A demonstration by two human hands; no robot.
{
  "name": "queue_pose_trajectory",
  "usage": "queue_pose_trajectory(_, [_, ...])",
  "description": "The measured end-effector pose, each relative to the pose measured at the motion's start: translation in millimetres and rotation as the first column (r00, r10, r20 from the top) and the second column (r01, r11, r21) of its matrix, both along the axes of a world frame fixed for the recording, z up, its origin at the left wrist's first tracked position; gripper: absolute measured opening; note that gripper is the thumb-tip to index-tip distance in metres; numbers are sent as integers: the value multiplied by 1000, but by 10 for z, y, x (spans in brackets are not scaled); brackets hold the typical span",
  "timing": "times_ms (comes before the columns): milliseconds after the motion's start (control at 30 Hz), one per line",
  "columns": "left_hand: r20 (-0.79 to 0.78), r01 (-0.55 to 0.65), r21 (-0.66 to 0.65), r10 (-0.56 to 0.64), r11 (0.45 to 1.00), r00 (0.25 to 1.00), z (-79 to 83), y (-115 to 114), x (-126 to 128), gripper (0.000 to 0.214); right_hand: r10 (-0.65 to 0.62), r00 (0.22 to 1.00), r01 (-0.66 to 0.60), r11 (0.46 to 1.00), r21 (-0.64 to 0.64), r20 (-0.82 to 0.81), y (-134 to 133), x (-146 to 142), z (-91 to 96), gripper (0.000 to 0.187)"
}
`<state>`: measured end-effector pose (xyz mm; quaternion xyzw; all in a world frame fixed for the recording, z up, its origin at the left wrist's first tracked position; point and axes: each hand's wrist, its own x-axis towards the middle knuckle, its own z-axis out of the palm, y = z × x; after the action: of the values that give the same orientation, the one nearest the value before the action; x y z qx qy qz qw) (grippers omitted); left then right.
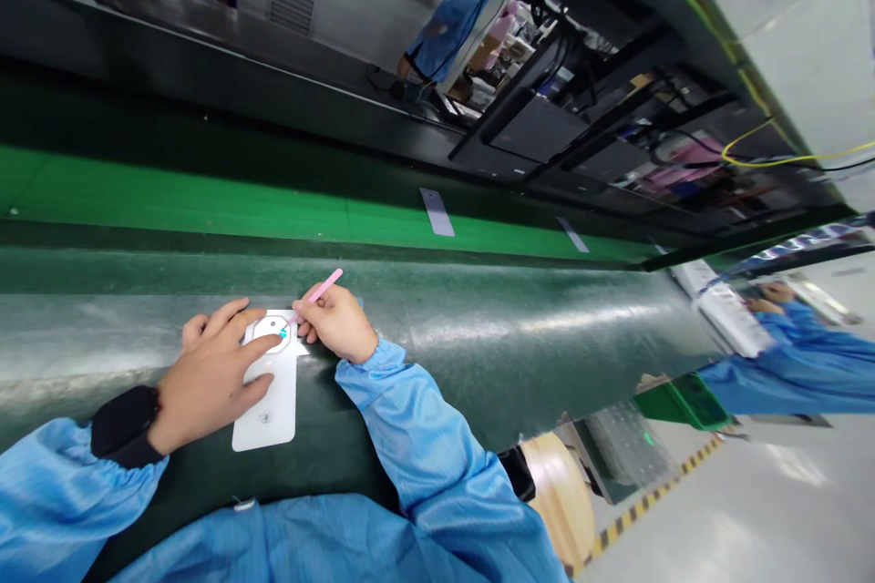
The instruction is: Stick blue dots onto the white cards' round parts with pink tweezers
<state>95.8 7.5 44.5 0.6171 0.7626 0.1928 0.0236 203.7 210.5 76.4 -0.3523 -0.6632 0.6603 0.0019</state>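
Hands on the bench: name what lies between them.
In the head view, the round ring of the white panel lies between the left hand and right hand, with the pink stick tip on it.

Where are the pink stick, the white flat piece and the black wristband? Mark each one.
pink stick [326, 285]: head view, on its free upper shaft.
white flat piece [268, 419]: head view, on its bare lower end.
black wristband [123, 424]: head view, on its top face.
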Motion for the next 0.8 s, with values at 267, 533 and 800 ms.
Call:
queue_pose_trajectory(267, [17,-14,-36,14,999,1000,50,32,25,43,-14,999,14,1000,3,33,-29,-22,99,27])
queue_pose_trajectory(533, [-96,-23,-52,18,998,995,36,49,69,45,-13,1000,13,1000,-6,8,-31,-17,111,26])
queue_pose_trajectory(800, [-88,-49,-50,45,998,995,45,57,101,44,-49,997,47,998,-48,-52,-9,-19,-13,24])
